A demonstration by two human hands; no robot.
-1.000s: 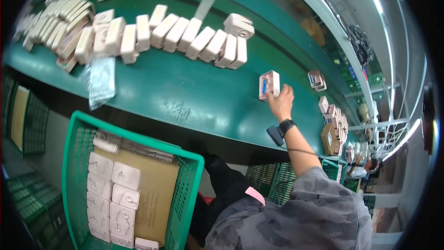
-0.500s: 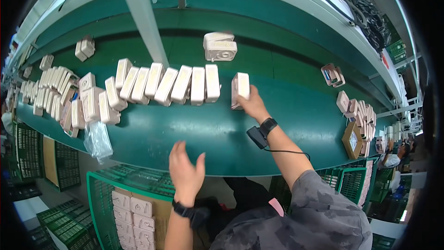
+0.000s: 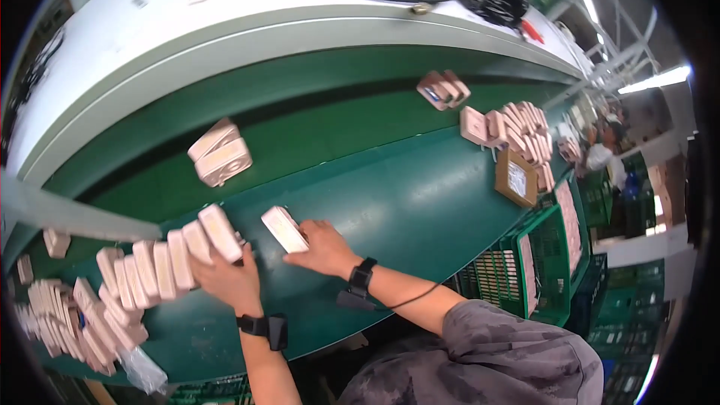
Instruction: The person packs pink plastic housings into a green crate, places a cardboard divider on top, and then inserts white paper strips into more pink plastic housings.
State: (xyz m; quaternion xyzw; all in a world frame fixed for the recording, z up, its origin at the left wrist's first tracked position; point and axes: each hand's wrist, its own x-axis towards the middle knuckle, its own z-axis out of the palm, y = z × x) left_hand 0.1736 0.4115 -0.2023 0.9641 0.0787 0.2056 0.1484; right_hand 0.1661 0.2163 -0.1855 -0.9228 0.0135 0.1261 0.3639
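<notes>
Now the right hand (image 3: 324, 249) has its fingers closed on a small white box (image 3: 283, 229), tilted on the green bench (image 3: 405, 202); the left hand (image 3: 225, 279) presses curled fingers against the row of boxes (image 3: 169, 259) just beside it.

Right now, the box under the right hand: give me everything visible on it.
The small white box is a flat rectangular carton with rounded corners, pale pinkish-white, cardboard by its look. It stands tilted on one long edge on the green conveyor belt, leaning up and to the left. The right hand grips its lower end, fingers on the face toward the camera. It sits apart from the row of like boxes, which the left hand presses against. Any print on it is too small to tell.
</notes>
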